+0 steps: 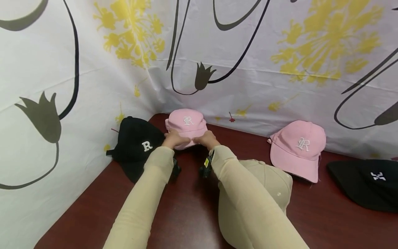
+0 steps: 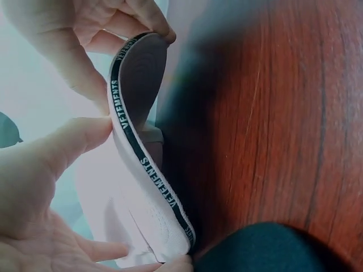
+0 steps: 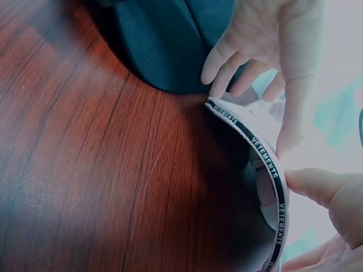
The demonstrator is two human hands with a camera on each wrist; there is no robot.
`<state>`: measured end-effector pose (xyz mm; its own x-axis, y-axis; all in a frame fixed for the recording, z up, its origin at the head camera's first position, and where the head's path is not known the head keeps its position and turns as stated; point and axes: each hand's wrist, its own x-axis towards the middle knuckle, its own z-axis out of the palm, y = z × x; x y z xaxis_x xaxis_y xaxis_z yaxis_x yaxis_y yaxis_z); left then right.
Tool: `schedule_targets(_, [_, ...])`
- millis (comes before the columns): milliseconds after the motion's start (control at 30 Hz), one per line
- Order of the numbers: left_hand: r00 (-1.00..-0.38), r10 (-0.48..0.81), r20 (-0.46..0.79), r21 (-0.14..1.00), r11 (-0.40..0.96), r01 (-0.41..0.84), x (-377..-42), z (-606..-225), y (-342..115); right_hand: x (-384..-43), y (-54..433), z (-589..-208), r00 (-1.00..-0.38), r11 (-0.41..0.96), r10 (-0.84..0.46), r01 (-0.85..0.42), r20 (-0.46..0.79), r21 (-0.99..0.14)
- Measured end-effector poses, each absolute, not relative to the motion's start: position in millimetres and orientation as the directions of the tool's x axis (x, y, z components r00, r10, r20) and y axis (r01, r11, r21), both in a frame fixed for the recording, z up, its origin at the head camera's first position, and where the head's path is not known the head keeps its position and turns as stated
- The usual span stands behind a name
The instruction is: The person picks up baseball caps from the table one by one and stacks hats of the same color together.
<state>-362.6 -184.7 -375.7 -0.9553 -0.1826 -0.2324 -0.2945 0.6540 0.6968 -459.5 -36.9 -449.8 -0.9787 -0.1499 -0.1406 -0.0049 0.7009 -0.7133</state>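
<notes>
A pink baseball cap (image 1: 186, 119) with a white letter on its front stands at the back corner of the table, its brim toward me. My left hand (image 1: 174, 139) pinches the left side of the brim, and my right hand (image 1: 207, 139) pinches the right side. In the left wrist view, the left thumb (image 2: 85, 136) lies on the brim's top while fingertips reach its edge. Black tape with white lettering runs along the brim edge (image 3: 266, 148) in the right wrist view. Close beside the left hand is a black cap (image 1: 133, 138) marked with a white R.
Below my right forearm sits a beige cap (image 1: 264, 176). Another pink cap (image 1: 298, 147) stands farther right, with a second black cap (image 1: 370, 183) at the right edge. A patterned white cloth (image 1: 242, 97) walls the back and left of the dark red table (image 1: 183, 214).
</notes>
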Motion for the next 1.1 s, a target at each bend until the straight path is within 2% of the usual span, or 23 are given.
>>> schedule_targets(100, [-0.971,-0.180,-0.155,0.703,0.671,-0.237,-385.4,-406.0,-192.9,-429.2,-35.7,-416.6,-0.976,0.711,-0.132,0.029,-0.174,-0.703])
schedule_targets(200, [-0.973,-0.181,-0.141,0.728,0.647,-0.226,-397.7,-423.4,-198.3,-390.5,-35.1,-375.6,-0.969,0.729,-0.122,0.061,-0.217,-0.681])
schedule_targets(267, [-0.976,-0.178,-0.128,0.777,0.593,-0.210,-393.7,-423.9,-198.8,-374.7,-35.5,-360.6,-0.971,0.729,-0.103,0.074,-0.216,-0.681])
schedule_targets(367, [-0.976,-0.143,-0.166,0.849,0.483,-0.215,-362.7,-393.8,-188.9,-362.4,-35.5,-349.4,-0.971,0.709,-0.084,0.099,-0.222,-0.698])
schedule_targets(433, [-0.979,-0.118,-0.166,0.887,0.417,-0.200,-346.2,-380.1,-183.9,-358.9,-35.5,-346.1,-0.973,0.698,-0.064,0.115,-0.222,-0.707])
schedule_targets(567, [-0.977,-0.105,-0.186,0.897,0.388,-0.212,-339.4,-372.9,-181.2,-357.0,-35.1,-343.0,-0.982,0.691,-0.034,0.112,-0.188,-0.714])
schedule_targets(867, [-0.949,-0.207,-0.239,0.790,0.527,-0.314,-333.8,-359.3,-179.7,-356.3,-31.9,-338.4,-0.980,0.670,-0.007,0.144,-0.201,-0.728])
schedule_targets(1100, [-0.969,-0.166,-0.184,0.785,0.568,-0.247,-332.1,-351.7,-177.1,-352.1,-28.1,-332.2,-0.987,0.623,-0.024,0.110,-0.159,-0.775])
